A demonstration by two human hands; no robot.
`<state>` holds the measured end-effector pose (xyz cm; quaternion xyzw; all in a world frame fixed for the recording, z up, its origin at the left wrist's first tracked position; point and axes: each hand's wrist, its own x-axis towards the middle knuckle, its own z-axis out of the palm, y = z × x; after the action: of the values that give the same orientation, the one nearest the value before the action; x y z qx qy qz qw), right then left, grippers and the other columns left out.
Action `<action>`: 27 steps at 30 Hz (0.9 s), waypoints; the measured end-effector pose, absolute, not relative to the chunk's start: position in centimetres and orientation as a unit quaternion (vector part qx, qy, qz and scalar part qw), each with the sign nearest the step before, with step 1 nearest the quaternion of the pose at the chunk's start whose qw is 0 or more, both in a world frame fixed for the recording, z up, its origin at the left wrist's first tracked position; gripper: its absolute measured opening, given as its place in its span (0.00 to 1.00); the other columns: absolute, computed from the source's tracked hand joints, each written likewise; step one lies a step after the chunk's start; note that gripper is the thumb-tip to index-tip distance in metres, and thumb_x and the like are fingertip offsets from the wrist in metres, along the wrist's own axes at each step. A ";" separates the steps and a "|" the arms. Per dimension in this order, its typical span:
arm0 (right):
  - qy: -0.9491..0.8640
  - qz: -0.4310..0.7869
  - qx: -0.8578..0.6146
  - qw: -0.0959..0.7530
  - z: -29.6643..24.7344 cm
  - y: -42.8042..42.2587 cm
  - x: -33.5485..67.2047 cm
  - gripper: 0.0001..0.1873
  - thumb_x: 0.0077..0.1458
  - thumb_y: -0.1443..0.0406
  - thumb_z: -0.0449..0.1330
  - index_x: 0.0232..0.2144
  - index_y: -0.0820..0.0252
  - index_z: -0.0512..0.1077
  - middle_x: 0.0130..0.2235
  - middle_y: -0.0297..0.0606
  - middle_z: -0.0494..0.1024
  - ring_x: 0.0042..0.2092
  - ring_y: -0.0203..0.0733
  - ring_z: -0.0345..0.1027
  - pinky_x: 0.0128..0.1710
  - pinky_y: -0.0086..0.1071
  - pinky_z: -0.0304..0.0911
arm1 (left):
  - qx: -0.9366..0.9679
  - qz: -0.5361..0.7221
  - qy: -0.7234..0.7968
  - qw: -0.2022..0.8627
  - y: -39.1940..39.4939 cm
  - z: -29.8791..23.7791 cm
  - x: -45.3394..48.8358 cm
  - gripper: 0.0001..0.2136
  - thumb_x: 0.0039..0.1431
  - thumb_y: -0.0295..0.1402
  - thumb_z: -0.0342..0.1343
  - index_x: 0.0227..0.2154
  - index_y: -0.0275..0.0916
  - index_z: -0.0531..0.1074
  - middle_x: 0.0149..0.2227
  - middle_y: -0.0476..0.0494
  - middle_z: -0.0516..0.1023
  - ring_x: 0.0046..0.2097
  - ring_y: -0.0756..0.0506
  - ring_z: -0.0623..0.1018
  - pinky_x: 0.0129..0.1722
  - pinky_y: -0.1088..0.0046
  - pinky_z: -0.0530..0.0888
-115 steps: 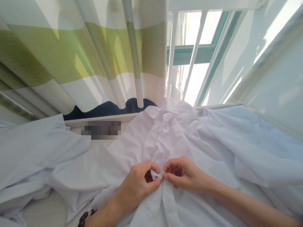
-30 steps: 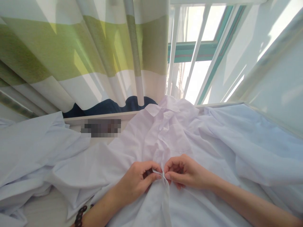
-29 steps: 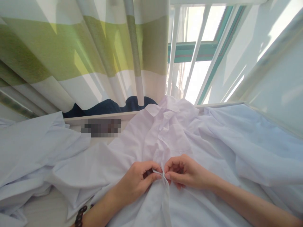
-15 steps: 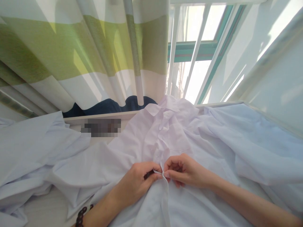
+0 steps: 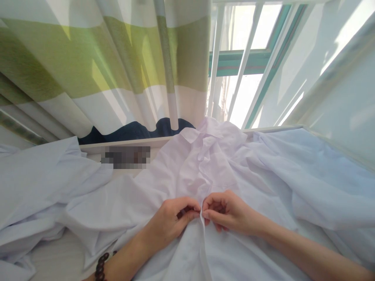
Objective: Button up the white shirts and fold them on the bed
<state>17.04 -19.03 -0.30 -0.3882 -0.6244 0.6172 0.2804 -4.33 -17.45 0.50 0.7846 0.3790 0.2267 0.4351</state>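
Note:
A white collared shirt (image 5: 164, 175) lies spread out before me, its collar at the far end and its front placket (image 5: 202, 242) running toward me. My left hand (image 5: 175, 218), with a dark beaded bracelet (image 5: 101, 267) at the wrist, pinches the placket edge from the left between thumb and forefinger. From the right, my right hand (image 5: 224, 210) pinches the same edge, its fingertips almost meeting those of the left. Any button between the fingertips is hidden.
More white cloth (image 5: 43, 175) lies heaped on the left, and another white piece (image 5: 316, 171) on the right. Behind hangs a green and white curtain (image 5: 117, 58) beside white window bars (image 5: 243, 58). A blurred-out patch (image 5: 125, 157) covers something near the back edge.
My left fingertips have shifted slightly, and the fold of placket that stuck out between them no longer shows. The placket edge looks straighter. My right hand has hardly moved.

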 end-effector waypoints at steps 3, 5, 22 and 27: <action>-0.619 0.620 -0.390 0.285 -0.3 -19.0 17.0 0.12 0.57 0.58 0.62 0.29 0.61 0.71 0.20 0.27 0.69 0.19 0.27 0.59 0.19 0.21 0.55 | 0.766 0.214 0.396 0.458 -17.3 0.6 -4.3 0.07 0.58 0.31 0.56 0.38 0.38 0.77 0.31 0.49 0.80 0.29 0.51 0.74 0.30 0.79 0.70; -0.614 0.622 -0.390 0.289 -0.4 -19.0 17.0 0.13 0.56 0.57 0.63 0.29 0.61 0.71 0.20 0.27 0.69 0.19 0.28 0.59 0.18 0.21 0.55 | 0.758 0.208 0.408 0.464 -17.4 0.6 -4.3 0.09 0.57 0.33 0.57 0.38 0.37 0.77 0.30 0.48 0.80 0.27 0.51 0.73 0.28 0.79 0.69; -0.610 0.646 -0.357 0.289 -0.5 -18.9 17.5 0.17 0.56 0.53 0.62 0.32 0.62 0.72 0.23 0.30 0.71 0.21 0.29 0.63 0.21 0.22 0.58 | 0.769 0.242 0.377 0.455 -17.4 0.9 -4.4 0.06 0.57 0.36 0.60 0.30 0.38 0.77 0.30 0.49 0.78 0.30 0.50 0.72 0.31 0.77 0.68; -0.605 0.652 -0.348 0.296 -0.8 -18.8 17.6 0.16 0.56 0.54 0.63 0.31 0.62 0.72 0.24 0.30 0.72 0.22 0.28 0.63 0.21 0.22 0.58 | 0.772 0.239 0.367 0.460 -17.3 0.8 -4.5 0.06 0.60 0.34 0.58 0.33 0.39 0.78 0.31 0.49 0.79 0.31 0.51 0.73 0.32 0.78 0.67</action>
<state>17.60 -18.81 -0.76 -0.3484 -0.6047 0.6523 0.2957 -4.52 -17.32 0.81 0.7719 0.3673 0.2393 0.4604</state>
